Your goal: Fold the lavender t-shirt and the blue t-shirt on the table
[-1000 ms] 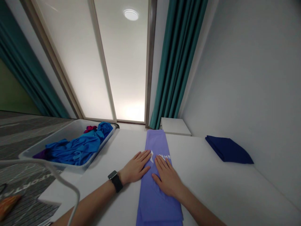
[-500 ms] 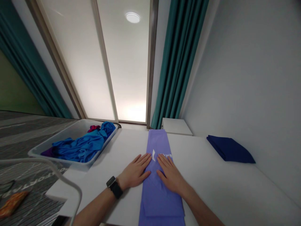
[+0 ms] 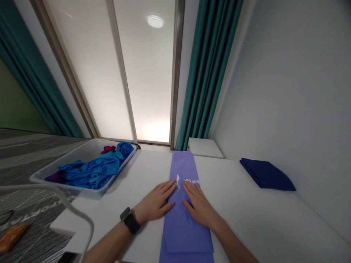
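Observation:
A purple garment (image 3: 188,233), folded into a long narrow strip, lies lengthwise on the white table (image 3: 131,186). White print shows on it near my fingertips. My left hand (image 3: 158,201) rests flat on its left edge, fingers stretched out, with a dark watch on the wrist. On the strip's right part lies my right hand (image 3: 199,202), palm down and fingers spread. Neither hand grips the cloth. The near end of the strip has a folded layer on top, and it runs out of view at the bottom.
A clear plastic bin (image 3: 41,177) with crumpled blue clothes (image 3: 95,170) and a red piece stands at the left. A folded navy cloth (image 3: 267,174) lies at the right by the wall. A grey cable (image 3: 68,204) curves across the lower left. A white box-like surface (image 3: 205,147) adjoins the far edge.
Both hands have slid very slightly toward me along the purple garment and stay flat on it. The whole view has shifted a little.

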Motion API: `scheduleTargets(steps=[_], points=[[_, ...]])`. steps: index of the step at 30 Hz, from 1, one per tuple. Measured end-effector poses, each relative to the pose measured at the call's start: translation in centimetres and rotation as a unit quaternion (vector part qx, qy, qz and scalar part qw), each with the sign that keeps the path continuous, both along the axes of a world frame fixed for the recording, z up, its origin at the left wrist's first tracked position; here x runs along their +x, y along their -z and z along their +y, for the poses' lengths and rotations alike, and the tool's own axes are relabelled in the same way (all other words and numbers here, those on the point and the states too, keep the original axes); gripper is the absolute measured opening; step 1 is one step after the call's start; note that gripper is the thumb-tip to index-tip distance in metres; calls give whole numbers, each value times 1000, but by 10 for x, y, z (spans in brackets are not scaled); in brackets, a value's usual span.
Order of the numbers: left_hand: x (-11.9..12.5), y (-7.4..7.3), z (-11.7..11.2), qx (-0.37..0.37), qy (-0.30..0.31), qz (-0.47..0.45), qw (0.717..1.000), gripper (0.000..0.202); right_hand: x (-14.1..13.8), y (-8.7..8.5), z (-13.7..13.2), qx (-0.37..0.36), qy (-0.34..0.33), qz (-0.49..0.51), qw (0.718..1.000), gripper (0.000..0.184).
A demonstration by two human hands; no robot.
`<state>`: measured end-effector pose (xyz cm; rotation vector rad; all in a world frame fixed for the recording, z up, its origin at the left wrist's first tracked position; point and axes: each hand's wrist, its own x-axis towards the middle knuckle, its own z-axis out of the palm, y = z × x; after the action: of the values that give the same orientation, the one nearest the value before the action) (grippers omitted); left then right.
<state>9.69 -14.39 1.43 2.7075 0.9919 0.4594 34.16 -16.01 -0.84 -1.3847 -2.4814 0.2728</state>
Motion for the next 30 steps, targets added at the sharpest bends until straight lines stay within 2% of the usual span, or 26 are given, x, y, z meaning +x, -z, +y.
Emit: scheduleTargets(steps=[7, 13, 17, 24, 30], points=[[1, -1, -8, 3, -8, 32, 999, 61, 2, 4, -1, -9, 2, -11, 1000, 58], [0, 2, -11, 1, -8, 39, 999, 63, 0, -5, -6, -7, -11, -11, 1000, 56], [-1, -1, -22, -8, 15, 36, 999, 65, 2, -9, -26, 4, -38, 1, 999, 56], [-10, -3, -47, -28, 17, 45, 998, 69, 10, -7, -72, -19, -39, -1, 999, 59], [-9, -8, -55, -29, 14, 58, 998, 70, 10, -5, -84, -2, -40, -19, 999, 57]])
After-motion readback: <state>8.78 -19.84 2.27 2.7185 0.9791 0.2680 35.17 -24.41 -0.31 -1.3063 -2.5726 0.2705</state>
